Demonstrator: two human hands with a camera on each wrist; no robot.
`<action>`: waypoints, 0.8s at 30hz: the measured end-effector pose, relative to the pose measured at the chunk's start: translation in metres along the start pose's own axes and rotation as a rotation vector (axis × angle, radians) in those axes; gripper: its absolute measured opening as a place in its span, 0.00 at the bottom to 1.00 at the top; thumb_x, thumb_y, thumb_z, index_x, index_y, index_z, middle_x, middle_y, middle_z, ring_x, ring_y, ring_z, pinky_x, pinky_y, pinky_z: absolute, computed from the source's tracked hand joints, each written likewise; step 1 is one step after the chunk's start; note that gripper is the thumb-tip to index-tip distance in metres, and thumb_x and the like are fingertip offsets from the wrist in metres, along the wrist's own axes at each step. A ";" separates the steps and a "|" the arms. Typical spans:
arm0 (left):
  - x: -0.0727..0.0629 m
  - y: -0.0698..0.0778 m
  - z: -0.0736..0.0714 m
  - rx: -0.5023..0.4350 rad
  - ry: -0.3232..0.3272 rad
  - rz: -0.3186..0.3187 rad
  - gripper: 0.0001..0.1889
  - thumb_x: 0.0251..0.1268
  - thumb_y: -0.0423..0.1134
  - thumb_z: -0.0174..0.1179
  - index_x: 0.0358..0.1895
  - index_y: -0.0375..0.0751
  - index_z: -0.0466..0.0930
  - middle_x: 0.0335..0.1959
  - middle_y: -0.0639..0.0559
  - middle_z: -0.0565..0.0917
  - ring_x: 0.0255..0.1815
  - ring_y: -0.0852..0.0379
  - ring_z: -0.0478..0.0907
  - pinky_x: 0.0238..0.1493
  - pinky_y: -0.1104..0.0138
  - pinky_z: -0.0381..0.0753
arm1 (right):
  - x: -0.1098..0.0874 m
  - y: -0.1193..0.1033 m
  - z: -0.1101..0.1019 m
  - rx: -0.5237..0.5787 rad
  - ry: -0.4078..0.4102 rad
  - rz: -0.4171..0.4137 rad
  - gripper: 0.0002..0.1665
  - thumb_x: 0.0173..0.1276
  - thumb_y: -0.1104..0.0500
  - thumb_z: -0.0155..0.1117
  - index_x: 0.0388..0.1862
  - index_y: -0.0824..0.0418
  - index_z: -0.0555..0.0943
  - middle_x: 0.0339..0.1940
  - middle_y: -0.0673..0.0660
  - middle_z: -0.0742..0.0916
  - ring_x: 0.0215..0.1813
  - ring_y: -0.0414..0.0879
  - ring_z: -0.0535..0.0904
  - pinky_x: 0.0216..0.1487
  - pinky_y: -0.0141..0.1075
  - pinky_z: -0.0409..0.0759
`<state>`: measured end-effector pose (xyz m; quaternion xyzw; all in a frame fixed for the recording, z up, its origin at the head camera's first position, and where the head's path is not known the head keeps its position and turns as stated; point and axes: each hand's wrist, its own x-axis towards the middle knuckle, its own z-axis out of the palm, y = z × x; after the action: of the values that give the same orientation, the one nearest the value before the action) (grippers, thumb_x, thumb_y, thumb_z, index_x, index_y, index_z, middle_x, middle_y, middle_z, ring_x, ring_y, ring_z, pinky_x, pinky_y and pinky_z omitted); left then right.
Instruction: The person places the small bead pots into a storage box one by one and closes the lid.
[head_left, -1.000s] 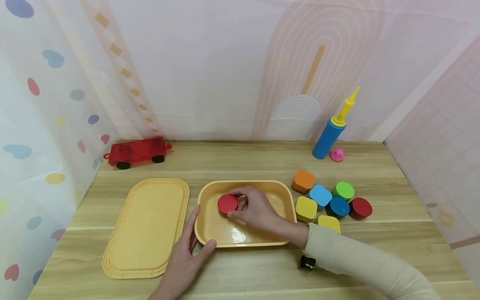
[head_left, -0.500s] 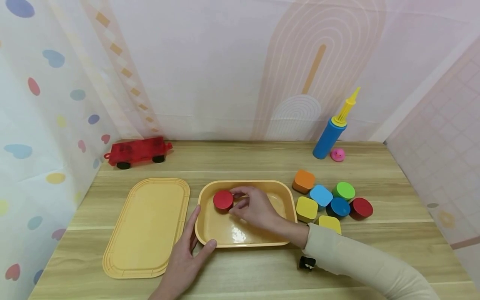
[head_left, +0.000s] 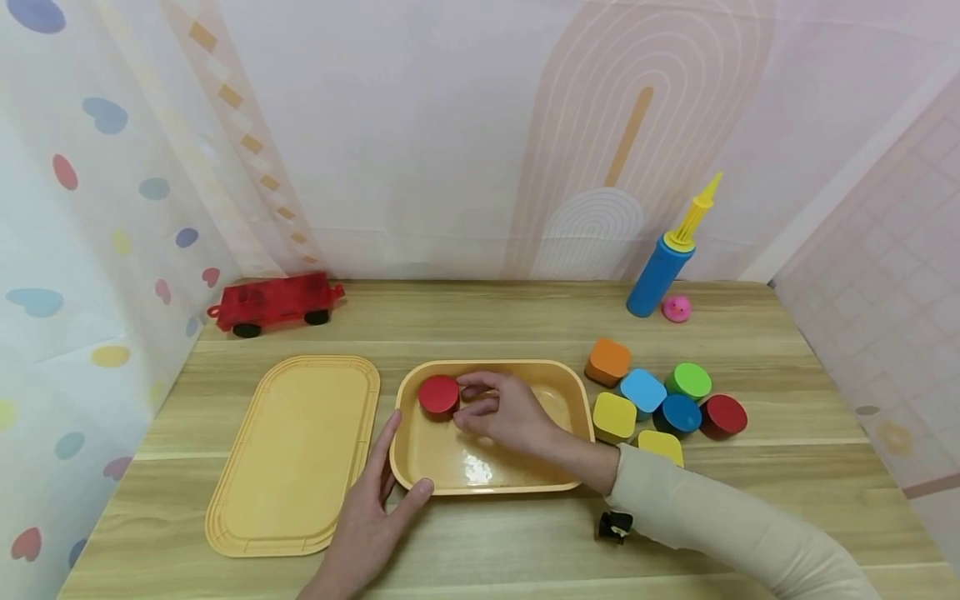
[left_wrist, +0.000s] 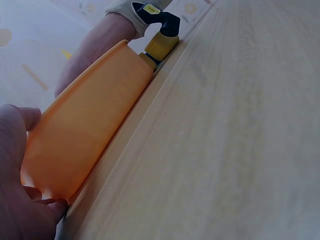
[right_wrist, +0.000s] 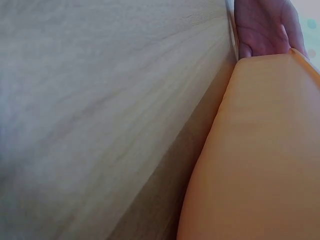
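A yellow plastic box (head_left: pixel 491 490) stands on the table, with a red round block (head_left: pixel 438 395) at its far left inside. My right hand (head_left: pixel 513 417) reaches into the box, its fingertips right at the block's right side. My left hand (head_left: pixel 371 504) rests against the near left corner of the box, thumb on the front rim and a straight finger along the left side. In the left wrist view, the box's wall (left_wrist: pixel 95 115) leans close to the left thumb and fingers. The right wrist view shows the box's outer wall (right_wrist: pixel 260 150) and the left palm beyond it.
A yellow lid (head_left: pixel 294 454) lies left of the box. Several coloured blocks, including an orange one (head_left: pixel 608 362) and a dark red one (head_left: pixel 723 416), stand to its right. Behind are a red toy wagon (head_left: pixel 275 302), a blue hand pump (head_left: pixel 657 271) and a pink duck (head_left: pixel 677 308).
The red round block has moved left and toward the back of the box, with the right fingertips following at its right side. The left hand has stayed at the corner.
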<state>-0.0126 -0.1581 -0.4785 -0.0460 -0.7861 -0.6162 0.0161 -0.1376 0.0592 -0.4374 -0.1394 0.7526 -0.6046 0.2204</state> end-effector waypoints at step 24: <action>0.000 0.000 0.000 0.003 0.006 0.014 0.48 0.81 0.35 0.68 0.93 0.52 0.48 0.91 0.35 0.53 0.88 0.37 0.55 0.77 0.79 0.60 | 0.000 -0.003 -0.001 0.046 -0.041 0.012 0.30 0.73 0.73 0.75 0.73 0.71 0.81 0.62 0.65 0.88 0.57 0.53 0.92 0.55 0.37 0.92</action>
<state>-0.0127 -0.1580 -0.4790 -0.0496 -0.7865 -0.6152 0.0230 -0.1381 0.0591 -0.4346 -0.1424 0.7346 -0.6175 0.2425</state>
